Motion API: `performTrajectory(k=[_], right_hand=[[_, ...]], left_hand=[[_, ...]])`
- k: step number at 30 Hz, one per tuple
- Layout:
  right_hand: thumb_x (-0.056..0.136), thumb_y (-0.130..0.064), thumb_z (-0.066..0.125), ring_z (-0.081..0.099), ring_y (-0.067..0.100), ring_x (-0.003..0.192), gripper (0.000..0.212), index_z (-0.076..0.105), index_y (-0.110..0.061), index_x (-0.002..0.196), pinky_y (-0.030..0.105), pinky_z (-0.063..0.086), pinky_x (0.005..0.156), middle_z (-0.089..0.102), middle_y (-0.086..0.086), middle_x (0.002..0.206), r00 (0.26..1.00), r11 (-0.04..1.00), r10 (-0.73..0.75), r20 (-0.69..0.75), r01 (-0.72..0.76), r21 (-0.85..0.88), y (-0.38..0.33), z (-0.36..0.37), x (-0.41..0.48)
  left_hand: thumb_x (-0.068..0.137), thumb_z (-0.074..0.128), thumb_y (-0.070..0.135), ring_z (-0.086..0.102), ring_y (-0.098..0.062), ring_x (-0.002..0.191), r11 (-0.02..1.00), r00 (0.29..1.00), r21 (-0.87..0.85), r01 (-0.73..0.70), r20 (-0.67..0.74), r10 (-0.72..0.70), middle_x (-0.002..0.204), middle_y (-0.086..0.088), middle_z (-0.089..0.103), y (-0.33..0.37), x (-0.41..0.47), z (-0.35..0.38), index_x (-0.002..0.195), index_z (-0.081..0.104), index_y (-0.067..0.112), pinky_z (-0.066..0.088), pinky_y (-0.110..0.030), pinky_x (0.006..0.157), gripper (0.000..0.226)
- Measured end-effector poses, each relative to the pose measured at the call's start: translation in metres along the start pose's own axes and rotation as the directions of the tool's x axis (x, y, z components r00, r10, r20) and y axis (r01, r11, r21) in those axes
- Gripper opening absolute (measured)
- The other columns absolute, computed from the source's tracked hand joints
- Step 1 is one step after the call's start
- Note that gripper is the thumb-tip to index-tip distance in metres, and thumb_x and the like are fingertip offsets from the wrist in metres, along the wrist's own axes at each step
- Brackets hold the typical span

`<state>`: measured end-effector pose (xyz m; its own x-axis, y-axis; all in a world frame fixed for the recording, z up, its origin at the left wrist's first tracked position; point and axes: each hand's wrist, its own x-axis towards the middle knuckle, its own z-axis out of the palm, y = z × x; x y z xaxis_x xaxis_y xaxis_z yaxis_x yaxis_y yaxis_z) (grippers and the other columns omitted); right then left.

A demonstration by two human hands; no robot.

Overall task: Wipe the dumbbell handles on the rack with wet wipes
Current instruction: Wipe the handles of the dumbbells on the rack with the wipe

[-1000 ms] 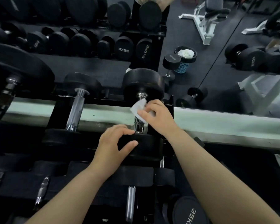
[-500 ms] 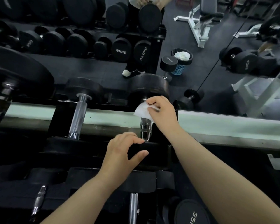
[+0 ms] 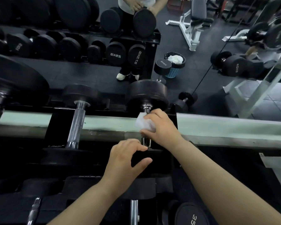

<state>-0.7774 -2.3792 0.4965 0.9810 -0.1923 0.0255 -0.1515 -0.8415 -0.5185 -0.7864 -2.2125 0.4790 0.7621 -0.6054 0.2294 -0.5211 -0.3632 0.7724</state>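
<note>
Right now the right hand (image 3: 161,127) pinches a crumpled white wet wipe (image 3: 143,123) around the shiny chrome dumbbell handle (image 3: 146,142), close to its far end, on the black steel rack (image 3: 48,125). Meanwhile the left hand (image 3: 125,159) curls fingers and thumb over the near black rubber dumbbell head (image 3: 154,164).

Far wall: a mirror (image 3: 206,75) above a pale ledge (image 3: 234,127), reflecting dark rubber floor (image 3: 81,78), a white-framed bench (image 3: 187,28) at far right and a blue mesh bin (image 3: 173,72).
</note>
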Motion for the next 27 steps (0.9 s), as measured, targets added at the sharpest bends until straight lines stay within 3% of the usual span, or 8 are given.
performTrajectory(k=[2,5,11,14,16,19,24,27], right_hand=[[0.079,-0.022,0.066,0.043,0.022,0.113,0.041,0.056,-0.008,0.115,0.02,0.029,0.082,0.047,0.008,0.122,1.0,1.0,0.004,0.012,-0.004,-0.022,0.0,0.0,0.0],[0.084,-0.015,0.057,0.05,0.027,0.106,0.025,0.06,-0.005,0.107,0.022,0.029,0.073,0.051,0.011,0.115,0.998,0.999,0.032,-0.056,-0.034,-0.036,-0.005,-0.003,0.006],[0.082,-0.006,0.048,0.054,0.027,0.094,0.021,0.06,-0.003,0.098,0.031,0.036,0.074,0.055,0.009,0.103,0.999,0.998,0.042,-0.023,-0.043,-0.04,-0.008,-0.011,-0.001],[0.079,-0.009,0.048,0.052,0.016,0.085,0.018,0.062,-0.005,0.089,0.019,0.034,0.065,0.05,-0.003,0.09,1.0,0.999,-0.005,-0.018,0.005,0.035,-0.008,-0.015,-0.016],[0.079,-0.002,0.052,0.049,0.01,0.086,0.018,0.066,-0.002,0.09,0.01,0.034,0.069,0.051,-0.003,0.09,0.997,0.998,-0.04,0.062,0.037,0.045,-0.008,-0.015,-0.02],[0.078,0.003,0.054,0.053,0.017,0.09,0.019,0.067,-0.001,0.092,0.005,0.033,0.069,0.051,0.0,0.09,0.978,0.999,-0.05,0.201,0.048,0.014,-0.009,-0.017,-0.013],[0.079,0.002,0.052,0.055,0.029,0.097,0.02,0.064,0.001,0.095,0.029,0.038,0.079,0.057,0.015,0.104,0.988,1.0,0.014,-0.153,-0.01,0.027,-0.013,-0.018,0.015],[0.083,-0.003,0.048,0.053,0.027,0.106,0.028,0.062,-0.005,0.106,0.028,0.037,0.083,0.052,0.012,0.118,0.994,0.995,0.068,-0.082,-0.074,-0.072,-0.013,-0.01,0.026]], left_hand=[[0.067,0.045,0.055,0.026,0.033,0.099,1.0,1.0,0.0,-0.003,-0.006,0.003,0.091,0.033,0.042,0.0,0.0,0.0,0.099,0.046,0.038,0.028,-0.015,0.082,0.036],[0.068,0.045,0.055,0.027,0.032,0.099,1.0,1.0,-0.01,-0.005,-0.002,0.005,0.09,0.033,0.042,0.0,-0.001,0.0,0.09,0.059,0.034,0.028,-0.015,0.084,0.034],[0.067,0.04,0.058,0.025,0.032,0.102,1.0,1.0,-0.014,-0.006,0.014,0.006,0.089,0.034,0.04,0.002,0.0,-0.003,0.094,0.065,0.021,0.026,-0.012,0.085,0.052],[0.065,0.037,0.06,0.023,0.032,0.104,1.0,0.999,-0.017,0.003,0.033,-0.003,0.089,0.034,0.039,0.004,0.0,-0.005,0.096,0.064,0.021,0.025,-0.01,0.085,0.056],[0.064,0.036,0.06,0.027,0.03,0.102,1.0,0.999,-0.014,0.013,0.037,-0.012,0.088,0.035,0.038,0.006,0.0,-0.006,0.097,0.064,0.022,0.024,-0.008,0.086,0.057],[0.068,0.042,0.055,0.039,0.014,0.084,0.999,0.999,0.029,-0.034,0.017,0.034,0.088,0.035,0.038,0.005,0.0,-0.006,0.093,0.065,0.02,0.027,-0.013,0.083,0.048],[0.072,0.048,0.046,0.033,0.012,0.091,0.994,0.994,0.056,-0.092,-0.06,0.095,0.089,0.031,0.04,0.0,0.0,0.0,0.091,0.052,0.034,0.029,-0.016,0.08,0.023],[0.072,0.048,0.047,0.034,0.011,0.091,0.994,0.994,0.051,-0.092,-0.055,0.094,0.093,0.024,0.044,-0.001,0.0,0.001,0.094,0.047,0.035,0.029,-0.016,0.08,0.025]])
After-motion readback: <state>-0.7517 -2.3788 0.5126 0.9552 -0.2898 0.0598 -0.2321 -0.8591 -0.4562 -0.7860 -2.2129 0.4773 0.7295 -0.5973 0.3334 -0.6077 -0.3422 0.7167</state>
